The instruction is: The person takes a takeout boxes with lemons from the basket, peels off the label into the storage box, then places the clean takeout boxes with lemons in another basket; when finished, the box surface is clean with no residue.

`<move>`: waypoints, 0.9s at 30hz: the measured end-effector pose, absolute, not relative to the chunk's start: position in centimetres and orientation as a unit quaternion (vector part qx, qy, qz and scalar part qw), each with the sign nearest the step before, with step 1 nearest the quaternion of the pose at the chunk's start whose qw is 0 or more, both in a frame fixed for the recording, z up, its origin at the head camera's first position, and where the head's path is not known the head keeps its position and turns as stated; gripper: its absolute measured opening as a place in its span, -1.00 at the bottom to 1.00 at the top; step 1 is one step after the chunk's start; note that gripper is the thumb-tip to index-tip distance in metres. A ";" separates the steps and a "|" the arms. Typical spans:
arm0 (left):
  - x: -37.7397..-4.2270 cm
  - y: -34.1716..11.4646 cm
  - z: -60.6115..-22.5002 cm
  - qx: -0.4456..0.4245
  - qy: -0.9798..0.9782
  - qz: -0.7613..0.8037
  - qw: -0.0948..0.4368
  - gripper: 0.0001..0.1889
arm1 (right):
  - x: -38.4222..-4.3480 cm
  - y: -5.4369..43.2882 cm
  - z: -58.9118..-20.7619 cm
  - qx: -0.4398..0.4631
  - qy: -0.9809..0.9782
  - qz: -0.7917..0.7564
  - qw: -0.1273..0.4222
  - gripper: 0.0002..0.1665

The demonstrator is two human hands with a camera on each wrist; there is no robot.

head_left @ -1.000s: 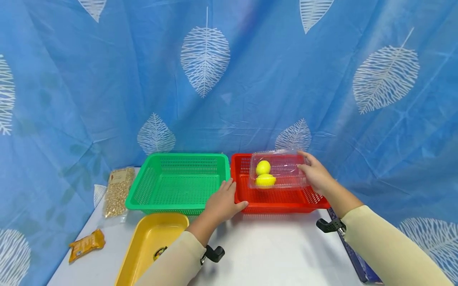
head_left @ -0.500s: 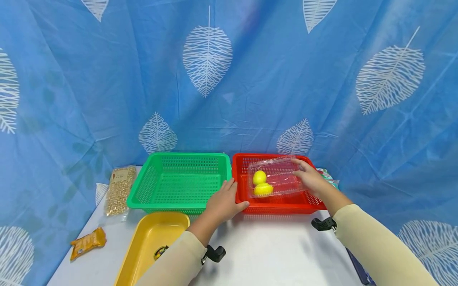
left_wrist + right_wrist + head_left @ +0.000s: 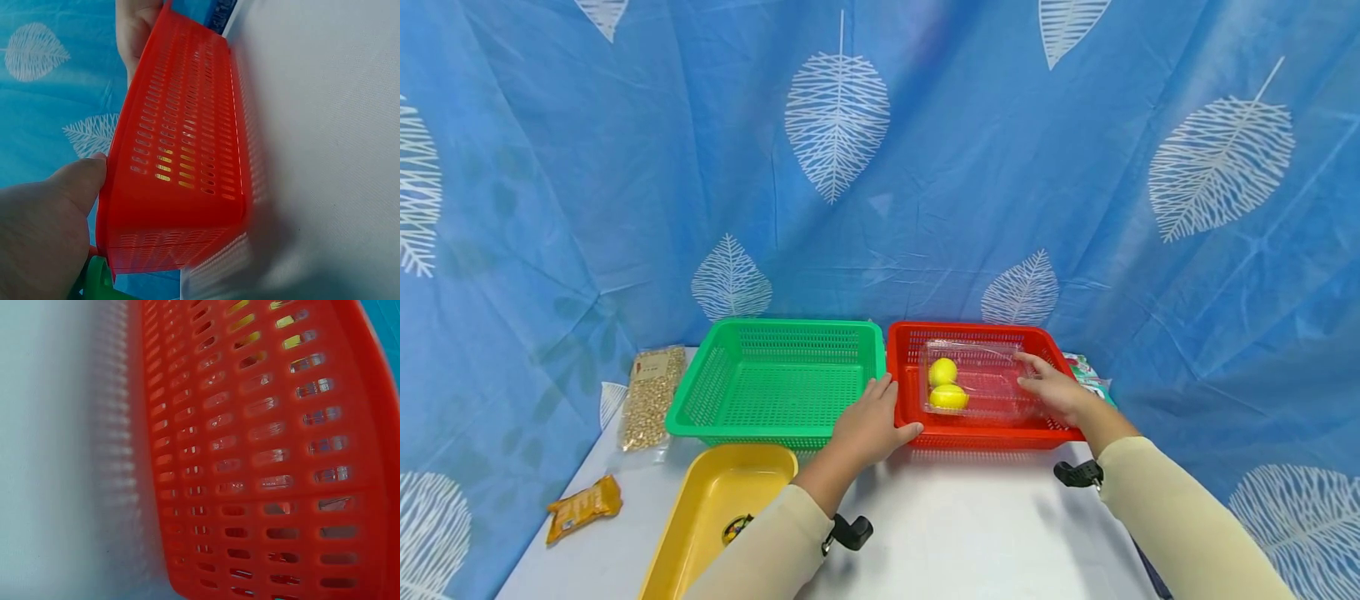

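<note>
A clear plastic box (image 3: pixel 992 379) with two yellow lemons (image 3: pixel 948 396) at its left end lies inside the red basket (image 3: pixel 985 437). My right hand (image 3: pixel 1056 394) reaches over the basket's right side and holds the box by its right end, thumb and fingers at the edge. My left hand (image 3: pixel 867 425) rests where the red basket meets the green basket (image 3: pixel 775 400), its fingers extended and its thumb on the red rim. In the left wrist view the left thumb touches that rim. Through the red slots in the right wrist view, the yellow of the lemons shows.
A yellow tray (image 3: pixel 745 458) sits front left, partly under the left sleeve, with a small dark round item in it. Left of the green basket lie a bag of beige grains (image 3: pixel 653 400) and an orange packet (image 3: pixel 584 507). Behind hangs a blue leaf-print curtain (image 3: pixel 925 167).
My right hand has lowered the clear box with the lemons into the red basket, where it now lies flatter. My left hand stays at the basket rims.
</note>
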State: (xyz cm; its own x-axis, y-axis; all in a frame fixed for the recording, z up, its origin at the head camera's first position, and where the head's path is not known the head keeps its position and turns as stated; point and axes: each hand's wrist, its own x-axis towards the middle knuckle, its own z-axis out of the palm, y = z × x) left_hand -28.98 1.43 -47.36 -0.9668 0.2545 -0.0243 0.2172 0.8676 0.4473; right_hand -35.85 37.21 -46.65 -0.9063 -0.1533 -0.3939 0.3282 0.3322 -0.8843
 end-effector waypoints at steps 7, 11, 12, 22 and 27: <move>-29.1 1.6 -47.3 0.123 0.964 0.232 0.043 0.07 | -35.7 37.6 -46.9 0.063 0.802 -0.557 0.207 0.07; -29.4 1.8 -47.6 0.119 0.964 0.235 0.043 0.07 | -36.0 37.8 -46.8 0.063 0.821 -0.533 0.196 0.08; -29.5 1.8 -47.6 0.118 0.964 0.234 0.045 0.08 | -36.1 37.9 -46.7 0.064 0.829 -0.523 0.190 0.07; -30.1 1.8 -48.1 0.123 0.965 0.230 0.041 0.08 | -34.3 35.6 -45.2 -0.011 0.951 -0.305 0.052 -0.03; -30.2 1.6 -48.1 0.120 0.966 0.225 0.038 0.05 | -33.0 33.2 -44.9 -0.066 0.966 -0.250 0.013 -0.07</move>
State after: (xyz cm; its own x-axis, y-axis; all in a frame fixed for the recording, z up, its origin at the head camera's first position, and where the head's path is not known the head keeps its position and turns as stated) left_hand -30.17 1.64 -48.12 -0.9685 0.2484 -0.0194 0.2144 0.8705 0.4431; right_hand -32.95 33.24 -44.91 -0.9910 -0.1334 0.0082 -0.1206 0.8662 -0.4849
